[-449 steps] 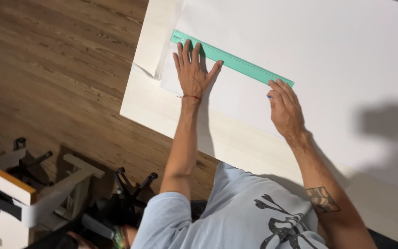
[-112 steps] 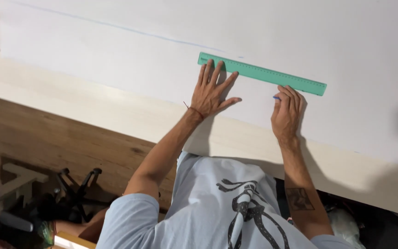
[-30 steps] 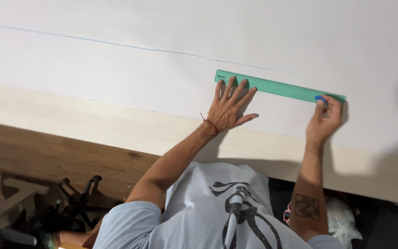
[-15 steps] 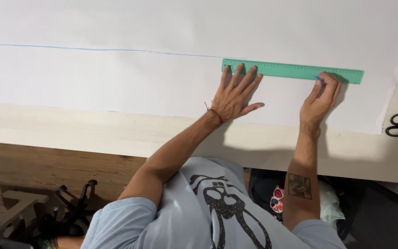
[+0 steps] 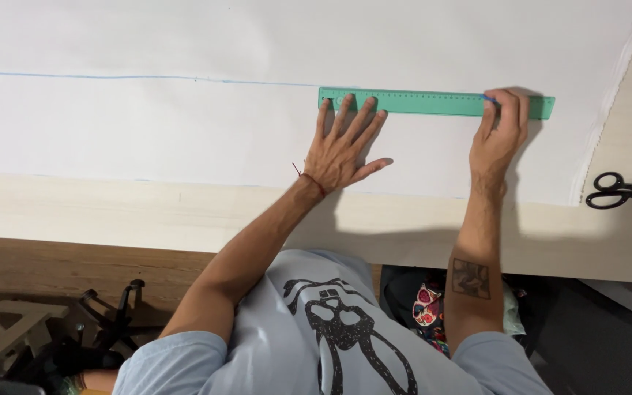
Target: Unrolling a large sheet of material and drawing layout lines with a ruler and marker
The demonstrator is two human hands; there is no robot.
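2 hands (image 5: 345, 143) on green ruler (image 5: 433, 102)

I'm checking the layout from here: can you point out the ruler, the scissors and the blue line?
ruler (image 5: 433, 102), head view, on the middle of its green strip.
scissors (image 5: 612, 190), head view, on the black handle loops.
blue line (image 5: 148, 76), head view, on the drawn stroke left of the ruler.

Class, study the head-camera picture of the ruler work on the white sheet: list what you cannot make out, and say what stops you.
1. Blue marker: only its tip shows; the right hand covers the rest.
2. Green ruler: markings too small to read; the left hand fingertips cover part.
3. Black scissors: only the handles are seen clearly at the right edge.
4. White sheet: cut off by the top and left edges.
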